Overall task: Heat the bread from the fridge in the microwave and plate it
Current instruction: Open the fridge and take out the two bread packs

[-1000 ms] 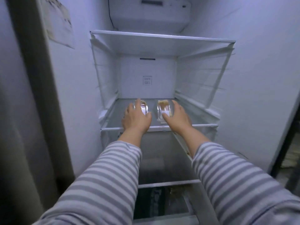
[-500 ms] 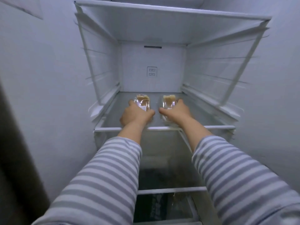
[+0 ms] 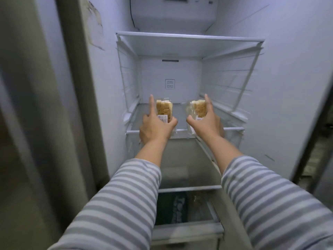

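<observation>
Both arms reach into the open fridge. My left hand (image 3: 156, 126) grips a clear-wrapped pack of sliced bread (image 3: 164, 110), held upright above the glass shelf (image 3: 182, 131), index finger pointing up. My right hand (image 3: 206, 121) grips a second wrapped bread pack (image 3: 198, 108), tilted upright and also lifted off the shelf. A white label shows low on each pack.
An upper shelf (image 3: 189, 37) spans the fridge above the hands. Ribbed side walls flank the compartment. Below, a clear drawer (image 3: 180, 210) holds dark packaged items. The fridge door frame (image 3: 75, 87) stands at the left, and a dark gap opens at the far right.
Both hands closed around the bread packs that lay flat on the shelf, then lifted and tilted them upright. The camera drew back from the fridge.
</observation>
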### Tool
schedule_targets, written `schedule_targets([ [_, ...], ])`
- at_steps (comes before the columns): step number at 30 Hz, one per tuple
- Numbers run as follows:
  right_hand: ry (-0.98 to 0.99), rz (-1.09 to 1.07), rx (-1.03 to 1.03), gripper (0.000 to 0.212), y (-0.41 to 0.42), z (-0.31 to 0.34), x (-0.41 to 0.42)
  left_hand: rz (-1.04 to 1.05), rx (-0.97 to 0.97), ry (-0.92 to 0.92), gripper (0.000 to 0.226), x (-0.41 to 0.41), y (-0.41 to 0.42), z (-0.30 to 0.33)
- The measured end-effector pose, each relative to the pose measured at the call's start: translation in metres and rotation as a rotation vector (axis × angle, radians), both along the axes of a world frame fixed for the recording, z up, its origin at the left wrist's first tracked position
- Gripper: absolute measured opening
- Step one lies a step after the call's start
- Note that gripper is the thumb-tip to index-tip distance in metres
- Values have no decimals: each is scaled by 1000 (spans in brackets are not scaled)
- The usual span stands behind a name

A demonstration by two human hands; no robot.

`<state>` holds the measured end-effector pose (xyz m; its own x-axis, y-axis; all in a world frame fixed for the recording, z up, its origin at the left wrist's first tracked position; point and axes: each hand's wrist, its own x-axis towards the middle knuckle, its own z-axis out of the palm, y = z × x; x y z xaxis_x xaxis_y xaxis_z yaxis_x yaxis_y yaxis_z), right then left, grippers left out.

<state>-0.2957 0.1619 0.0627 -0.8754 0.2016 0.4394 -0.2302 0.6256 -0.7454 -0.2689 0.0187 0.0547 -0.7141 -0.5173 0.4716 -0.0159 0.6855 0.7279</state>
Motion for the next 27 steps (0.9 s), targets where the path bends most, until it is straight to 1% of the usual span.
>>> schedule_targets([
  [3,-5,-15,17,82,8,-9,58,-58,29,-25,97,57,4,-13],
  [7,-29,-36,48,83,20,-30,141,-118,5,-19,96,138,11,-41],
  [10,-44,-43,52,84,26,-45,198,-165,38,-9,96,192,13,-58],
  [15,-83,-8,49,83,29,-62,272,-173,37,-48,95,271,11,-72],
  [21,-66,127,44,87,14,-65,346,-72,31,-74,95,361,1,-71],
  [27,-25,344,83,87,-23,-58,417,165,35,-70,95,462,-32,-59],
])
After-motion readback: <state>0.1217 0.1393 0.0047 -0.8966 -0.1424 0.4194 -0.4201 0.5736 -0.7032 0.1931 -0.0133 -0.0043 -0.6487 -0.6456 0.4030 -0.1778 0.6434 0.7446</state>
